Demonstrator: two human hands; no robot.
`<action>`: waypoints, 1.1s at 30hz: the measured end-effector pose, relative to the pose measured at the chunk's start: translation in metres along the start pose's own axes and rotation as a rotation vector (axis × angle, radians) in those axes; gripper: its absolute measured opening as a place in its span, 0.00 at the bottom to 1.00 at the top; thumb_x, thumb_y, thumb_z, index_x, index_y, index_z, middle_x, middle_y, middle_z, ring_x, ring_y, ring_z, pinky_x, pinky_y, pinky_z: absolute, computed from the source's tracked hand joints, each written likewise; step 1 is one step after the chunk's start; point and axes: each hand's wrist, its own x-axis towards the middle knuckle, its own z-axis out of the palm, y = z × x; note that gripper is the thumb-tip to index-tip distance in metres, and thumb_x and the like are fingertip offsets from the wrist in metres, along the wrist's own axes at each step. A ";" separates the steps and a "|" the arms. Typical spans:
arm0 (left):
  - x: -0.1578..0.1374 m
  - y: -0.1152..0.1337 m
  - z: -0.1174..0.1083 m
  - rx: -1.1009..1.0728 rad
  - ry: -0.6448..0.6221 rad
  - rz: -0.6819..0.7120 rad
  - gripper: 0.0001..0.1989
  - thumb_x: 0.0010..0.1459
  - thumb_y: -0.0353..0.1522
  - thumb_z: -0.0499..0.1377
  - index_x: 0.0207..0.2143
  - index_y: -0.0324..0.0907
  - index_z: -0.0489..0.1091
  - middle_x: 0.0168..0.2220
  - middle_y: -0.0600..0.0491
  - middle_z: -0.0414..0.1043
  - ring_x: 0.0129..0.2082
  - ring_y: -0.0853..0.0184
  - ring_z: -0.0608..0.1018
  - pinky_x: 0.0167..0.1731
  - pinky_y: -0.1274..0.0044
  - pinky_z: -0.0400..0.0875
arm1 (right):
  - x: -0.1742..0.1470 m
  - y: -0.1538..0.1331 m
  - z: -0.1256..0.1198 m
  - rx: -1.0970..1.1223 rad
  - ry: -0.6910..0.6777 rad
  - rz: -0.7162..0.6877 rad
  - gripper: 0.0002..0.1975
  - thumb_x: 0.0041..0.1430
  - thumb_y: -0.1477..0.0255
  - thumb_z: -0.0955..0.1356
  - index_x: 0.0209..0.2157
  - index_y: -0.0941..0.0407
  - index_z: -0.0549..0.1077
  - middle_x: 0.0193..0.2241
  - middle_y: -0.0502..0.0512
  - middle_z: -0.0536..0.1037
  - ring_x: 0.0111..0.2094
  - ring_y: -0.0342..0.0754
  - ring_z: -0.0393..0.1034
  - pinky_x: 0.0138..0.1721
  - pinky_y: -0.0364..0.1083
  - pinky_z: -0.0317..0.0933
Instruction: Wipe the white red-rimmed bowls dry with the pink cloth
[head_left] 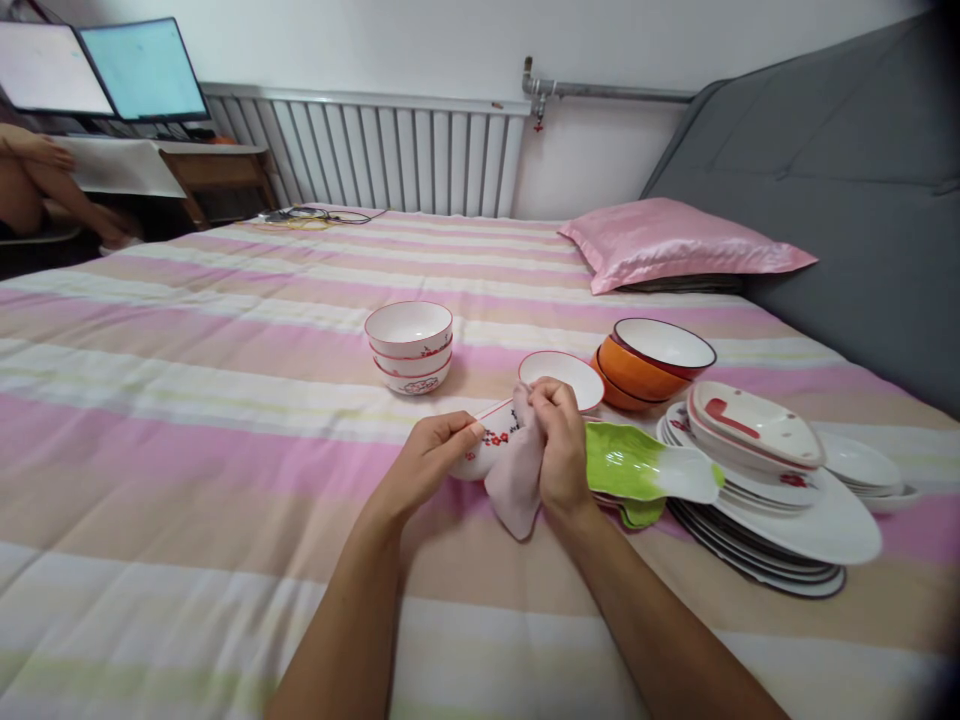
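My left hand grips the side of a white bowl with a red rim and a red blossom print. The bowl is tilted, and its right part is hidden by a pale pink cloth. My right hand is closed on that cloth and holds it against the bowl. Beyond my hands stands a stack of matching bowls. Another red-rimmed white bowl sits just behind my right hand. Green leaf-shaped dishes lie close to my right wrist.
Orange bowls are stacked at the right, beside a tall pile of plates and small white dishes. A pink pillow lies by the grey headboard. Cables rest on the bed's far edge. A person's leg shows at far left.
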 end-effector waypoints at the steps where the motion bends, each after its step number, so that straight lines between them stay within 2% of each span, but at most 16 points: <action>1: 0.000 0.000 0.000 0.004 0.004 0.001 0.19 0.58 0.42 0.55 0.22 0.39 0.59 0.22 0.58 0.55 0.23 0.74 0.57 0.23 0.79 0.49 | -0.001 -0.001 -0.001 -0.007 -0.037 -0.014 0.06 0.58 0.70 0.58 0.30 0.53 0.63 0.36 0.52 0.65 0.42 0.48 0.62 0.47 0.48 0.58; 4: 0.001 -0.001 0.000 -0.002 0.014 -0.003 0.18 0.58 0.42 0.55 0.22 0.39 0.60 0.22 0.58 0.55 0.23 0.74 0.57 0.23 0.79 0.49 | -0.002 -0.002 -0.004 0.001 -0.113 -0.068 0.10 0.50 0.75 0.56 0.32 0.53 0.66 0.39 0.55 0.65 0.46 0.50 0.61 0.50 0.51 0.58; 7: 0.001 -0.001 0.000 -0.018 0.030 -0.008 0.18 0.58 0.42 0.55 0.22 0.39 0.60 0.22 0.58 0.55 0.22 0.74 0.57 0.23 0.79 0.49 | -0.002 -0.003 -0.005 -0.012 -0.155 -0.104 0.12 0.44 0.76 0.57 0.31 0.53 0.67 0.38 0.54 0.65 0.46 0.51 0.61 0.51 0.52 0.57; 12: 0.002 0.000 0.001 -0.045 0.066 -0.010 0.17 0.56 0.42 0.57 0.22 0.38 0.63 0.21 0.58 0.57 0.22 0.74 0.58 0.23 0.80 0.50 | -0.001 -0.002 -0.001 -0.097 -0.080 -0.137 0.14 0.44 0.79 0.61 0.35 0.53 0.64 0.36 0.52 0.65 0.41 0.48 0.63 0.47 0.50 0.60; 15: 0.003 0.001 0.002 -0.101 0.126 -0.025 0.16 0.54 0.41 0.58 0.22 0.38 0.64 0.21 0.57 0.60 0.22 0.74 0.60 0.23 0.80 0.52 | 0.002 -0.004 -0.002 -0.184 -0.052 -0.185 0.15 0.45 0.79 0.63 0.38 0.53 0.63 0.36 0.52 0.66 0.41 0.48 0.64 0.46 0.50 0.60; 19: 0.003 0.002 0.002 -0.164 0.240 -0.020 0.16 0.52 0.39 0.59 0.19 0.38 0.64 0.20 0.57 0.60 0.21 0.75 0.61 0.23 0.81 0.54 | 0.005 -0.010 -0.007 -0.391 0.008 -0.259 0.09 0.51 0.73 0.69 0.34 0.54 0.66 0.35 0.52 0.68 0.41 0.50 0.64 0.45 0.51 0.60; 21: 0.003 0.002 0.002 -0.181 0.256 -0.022 0.16 0.51 0.39 0.60 0.19 0.38 0.63 0.19 0.57 0.60 0.20 0.75 0.61 0.22 0.81 0.55 | 0.004 -0.011 -0.007 -0.438 -0.011 -0.263 0.03 0.56 0.71 0.67 0.32 0.54 0.68 0.34 0.53 0.69 0.39 0.50 0.64 0.43 0.50 0.62; 23: 0.004 0.002 0.002 -0.196 0.253 -0.033 0.16 0.50 0.40 0.60 0.19 0.38 0.65 0.19 0.57 0.61 0.20 0.75 0.61 0.22 0.81 0.55 | 0.002 -0.011 -0.004 -0.450 -0.059 -0.252 0.04 0.60 0.70 0.64 0.33 0.54 0.70 0.35 0.54 0.71 0.40 0.50 0.66 0.44 0.51 0.62; 27: 0.004 0.001 0.002 -0.202 0.253 -0.032 0.15 0.50 0.41 0.60 0.21 0.37 0.67 0.20 0.56 0.63 0.21 0.74 0.63 0.22 0.81 0.56 | -0.005 -0.010 0.002 -0.462 -0.175 -0.251 0.12 0.64 0.68 0.59 0.47 0.55 0.68 0.47 0.58 0.72 0.52 0.51 0.63 0.54 0.55 0.58; 30: 0.004 0.000 0.002 -0.188 0.259 -0.023 0.16 0.50 0.41 0.60 0.20 0.38 0.64 0.20 0.57 0.61 0.21 0.74 0.61 0.23 0.81 0.56 | -0.010 -0.010 0.004 -0.471 -0.324 -0.241 0.20 0.67 0.66 0.56 0.58 0.54 0.58 0.59 0.59 0.63 0.62 0.50 0.53 0.61 0.57 0.51; 33: 0.004 0.001 0.001 -0.164 0.270 -0.016 0.17 0.50 0.41 0.60 0.19 0.39 0.62 0.20 0.58 0.59 0.21 0.75 0.60 0.23 0.81 0.55 | -0.013 -0.010 0.003 -0.518 -0.419 -0.224 0.24 0.67 0.63 0.55 0.63 0.53 0.52 0.64 0.59 0.55 0.66 0.51 0.44 0.64 0.59 0.46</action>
